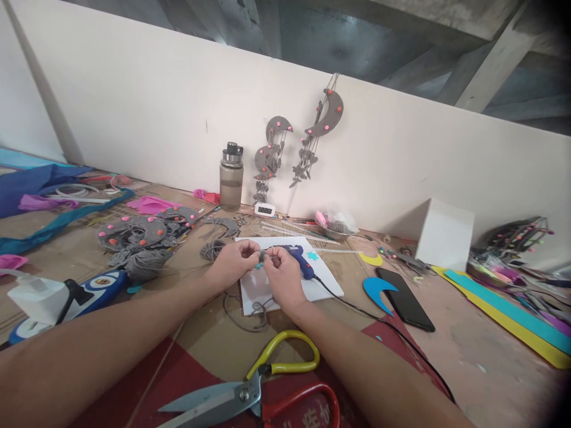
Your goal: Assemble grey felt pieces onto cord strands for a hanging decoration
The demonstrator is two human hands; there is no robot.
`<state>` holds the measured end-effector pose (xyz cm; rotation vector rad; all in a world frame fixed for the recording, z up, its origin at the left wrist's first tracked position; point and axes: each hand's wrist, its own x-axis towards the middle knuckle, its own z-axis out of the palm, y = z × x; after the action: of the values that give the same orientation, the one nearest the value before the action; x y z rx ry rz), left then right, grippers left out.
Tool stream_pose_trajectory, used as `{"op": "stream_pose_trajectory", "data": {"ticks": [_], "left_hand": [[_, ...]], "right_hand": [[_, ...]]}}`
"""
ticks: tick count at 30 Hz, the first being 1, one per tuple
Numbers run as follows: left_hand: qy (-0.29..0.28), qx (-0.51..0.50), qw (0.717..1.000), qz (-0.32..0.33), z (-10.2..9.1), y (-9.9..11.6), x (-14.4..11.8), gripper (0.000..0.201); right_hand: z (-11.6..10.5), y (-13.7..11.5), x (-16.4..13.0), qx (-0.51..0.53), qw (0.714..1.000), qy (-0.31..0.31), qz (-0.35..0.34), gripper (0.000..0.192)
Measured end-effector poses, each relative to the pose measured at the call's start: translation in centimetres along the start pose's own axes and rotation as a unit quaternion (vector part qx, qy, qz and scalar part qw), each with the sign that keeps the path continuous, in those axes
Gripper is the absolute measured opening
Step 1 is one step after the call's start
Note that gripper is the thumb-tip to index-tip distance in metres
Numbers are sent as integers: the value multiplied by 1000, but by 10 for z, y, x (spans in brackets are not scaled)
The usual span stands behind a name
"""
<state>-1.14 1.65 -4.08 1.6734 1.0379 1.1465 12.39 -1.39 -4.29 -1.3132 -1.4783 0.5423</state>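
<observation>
My left hand [235, 261] and my right hand [283, 274] meet over a white board [321, 286]. Both pinch a small teal piece with grey yarn around it [261, 259], partly hidden by the fingers. A loose grey yarn strand [243, 326] trails below onto the board and table. Just behind my right hand lies a blue glue gun [304, 261], its black cord running off to the right. A teal star-shaped cutout [313, 256] rests on the board beside it. Large scissors [250, 386] with one yellow and one red handle lie nearest me.
Left are a power strip [104, 286], a grey yarn ball [145, 264] and yarn-wrapped moons [134, 232]. A bottle [231, 178] and small clock [264, 209] stand at the wall, near hanging moon ornaments [330, 116]. Right lie a blue crescent [377, 291] and black phone [404, 300].
</observation>
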Motion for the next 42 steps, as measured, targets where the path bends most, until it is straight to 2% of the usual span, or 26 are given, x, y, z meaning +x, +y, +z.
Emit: {"op": "stream_pose_trajectory", "data": {"ticks": [8,14,34,42], "left_hand": [[0,2,1000,-2,0,6,-2,19],[2,14,1000,12,0,2,0,18],[1,-9,1000,-7,0,6,-1,15],[-23,-64,996,-55,-1,-1,0,27]], "right_hand": [[0,1,0,-8,1000,3,-5,16],[0,3,0,-11,1000,3,-12,16],[-2,-1,-1,0,1000,-4,-1,17],[-3,2,4,44,999,-7,19,17]]}}
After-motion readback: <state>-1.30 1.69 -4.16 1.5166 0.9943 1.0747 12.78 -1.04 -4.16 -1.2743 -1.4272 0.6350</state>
